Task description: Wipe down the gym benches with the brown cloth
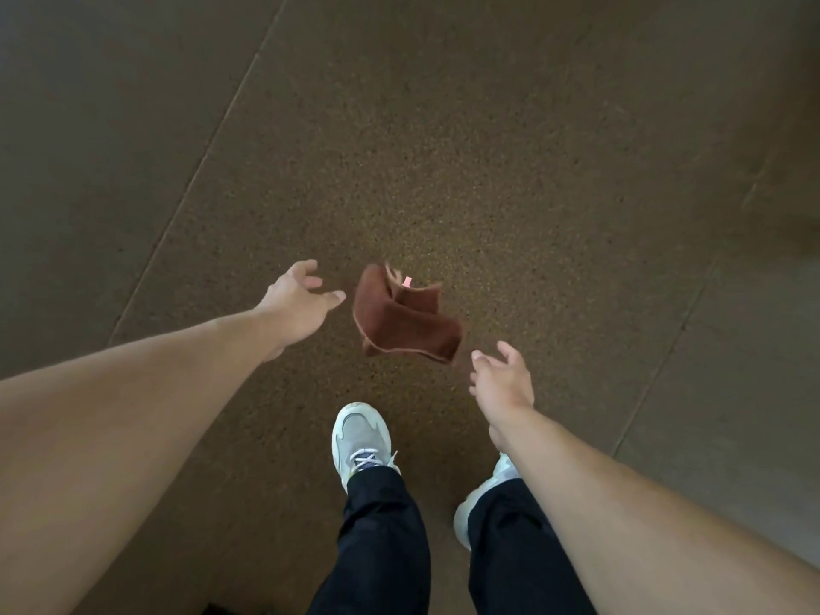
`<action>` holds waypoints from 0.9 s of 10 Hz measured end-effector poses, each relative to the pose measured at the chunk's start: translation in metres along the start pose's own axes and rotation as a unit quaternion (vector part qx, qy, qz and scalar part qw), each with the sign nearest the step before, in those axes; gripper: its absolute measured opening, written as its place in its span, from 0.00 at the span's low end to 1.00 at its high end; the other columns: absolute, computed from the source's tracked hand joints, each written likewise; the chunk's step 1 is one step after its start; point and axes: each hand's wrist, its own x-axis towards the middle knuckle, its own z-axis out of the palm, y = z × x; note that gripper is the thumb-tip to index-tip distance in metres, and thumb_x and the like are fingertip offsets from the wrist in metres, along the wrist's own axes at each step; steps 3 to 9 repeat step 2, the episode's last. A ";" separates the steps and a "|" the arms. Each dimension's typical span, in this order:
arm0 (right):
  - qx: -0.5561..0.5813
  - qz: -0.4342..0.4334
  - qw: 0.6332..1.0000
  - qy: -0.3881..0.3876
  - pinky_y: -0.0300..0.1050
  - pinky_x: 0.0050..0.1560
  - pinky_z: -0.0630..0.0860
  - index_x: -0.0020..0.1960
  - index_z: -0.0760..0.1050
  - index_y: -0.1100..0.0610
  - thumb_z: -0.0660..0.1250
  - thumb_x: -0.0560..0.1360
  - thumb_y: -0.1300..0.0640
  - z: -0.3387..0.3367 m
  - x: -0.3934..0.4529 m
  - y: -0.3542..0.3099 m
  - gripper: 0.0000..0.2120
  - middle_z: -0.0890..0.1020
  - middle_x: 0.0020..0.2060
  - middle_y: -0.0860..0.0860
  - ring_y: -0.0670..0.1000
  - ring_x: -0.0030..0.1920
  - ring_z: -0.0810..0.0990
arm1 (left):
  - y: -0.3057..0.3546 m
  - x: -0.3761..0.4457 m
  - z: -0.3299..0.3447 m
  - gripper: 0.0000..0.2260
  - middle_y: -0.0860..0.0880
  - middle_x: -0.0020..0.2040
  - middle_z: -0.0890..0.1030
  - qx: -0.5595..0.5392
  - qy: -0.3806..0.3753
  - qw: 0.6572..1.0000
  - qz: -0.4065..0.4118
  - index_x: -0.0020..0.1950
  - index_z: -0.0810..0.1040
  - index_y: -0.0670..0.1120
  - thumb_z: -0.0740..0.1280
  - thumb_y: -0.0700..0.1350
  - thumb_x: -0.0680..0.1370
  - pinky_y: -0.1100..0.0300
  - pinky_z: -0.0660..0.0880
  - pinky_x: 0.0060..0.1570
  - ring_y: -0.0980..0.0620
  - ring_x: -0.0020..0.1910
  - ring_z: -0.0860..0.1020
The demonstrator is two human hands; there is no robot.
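Observation:
The brown cloth, crumpled and with a small pink tag, is between my two hands, over the speckled brown floor. Neither hand touches it, and I cannot tell whether it is in the air or lying on the floor. My left hand is stretched out just left of the cloth, fingers spread and relaxed. My right hand is just below and right of the cloth, fingers loosely extended, holding nothing. No gym bench is in view.
The speckled rubber floor mat has seams running diagonally at left and right. My own legs in dark trousers and light sneakers stand at the bottom centre, the left foot forward.

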 end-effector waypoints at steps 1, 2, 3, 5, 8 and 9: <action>0.007 0.001 1.000 -0.024 0.60 0.71 0.76 0.81 0.62 0.45 0.66 0.84 0.49 -0.003 -0.016 -0.005 0.28 0.77 0.73 0.48 0.53 0.68 0.80 | 0.003 -0.011 0.002 0.30 0.54 0.72 0.75 -0.020 -0.028 0.999 -0.003 0.81 0.62 0.53 0.69 0.51 0.81 0.48 0.69 0.73 0.47 0.67 0.76; -0.034 -0.059 0.997 -0.031 0.58 0.70 0.77 0.81 0.61 0.43 0.66 0.83 0.49 -0.009 -0.036 -0.009 0.28 0.77 0.71 0.45 0.50 0.65 0.81 | 0.007 -0.025 0.004 0.27 0.55 0.69 0.78 -0.056 0.003 0.998 0.010 0.79 0.66 0.53 0.69 0.51 0.81 0.47 0.71 0.73 0.48 0.66 0.78; -0.034 -0.059 0.997 -0.031 0.58 0.70 0.77 0.81 0.61 0.43 0.66 0.83 0.49 -0.009 -0.036 -0.009 0.28 0.77 0.71 0.45 0.50 0.65 0.81 | 0.007 -0.025 0.004 0.27 0.55 0.69 0.78 -0.056 0.003 0.998 0.010 0.79 0.66 0.53 0.69 0.51 0.81 0.47 0.71 0.73 0.48 0.66 0.78; -0.034 -0.059 0.997 -0.031 0.58 0.70 0.77 0.81 0.61 0.43 0.66 0.83 0.49 -0.009 -0.036 -0.009 0.28 0.77 0.71 0.45 0.50 0.65 0.81 | 0.007 -0.025 0.004 0.27 0.55 0.69 0.78 -0.056 0.003 0.998 0.010 0.79 0.66 0.53 0.69 0.51 0.81 0.47 0.71 0.73 0.48 0.66 0.78; -0.034 -0.059 0.997 -0.031 0.58 0.70 0.77 0.81 0.61 0.43 0.66 0.83 0.49 -0.009 -0.036 -0.009 0.28 0.77 0.71 0.45 0.50 0.65 0.81 | 0.007 -0.025 0.004 0.27 0.55 0.69 0.78 -0.056 0.003 0.998 0.010 0.79 0.66 0.53 0.69 0.51 0.81 0.47 0.71 0.73 0.48 0.66 0.78; -0.034 -0.059 0.997 -0.031 0.58 0.70 0.77 0.81 0.61 0.43 0.66 0.83 0.49 -0.009 -0.036 -0.009 0.28 0.77 0.71 0.45 0.50 0.65 0.81 | 0.007 -0.025 0.004 0.27 0.55 0.69 0.78 -0.056 0.003 0.998 0.010 0.79 0.66 0.53 0.69 0.51 0.81 0.47 0.71 0.73 0.48 0.66 0.78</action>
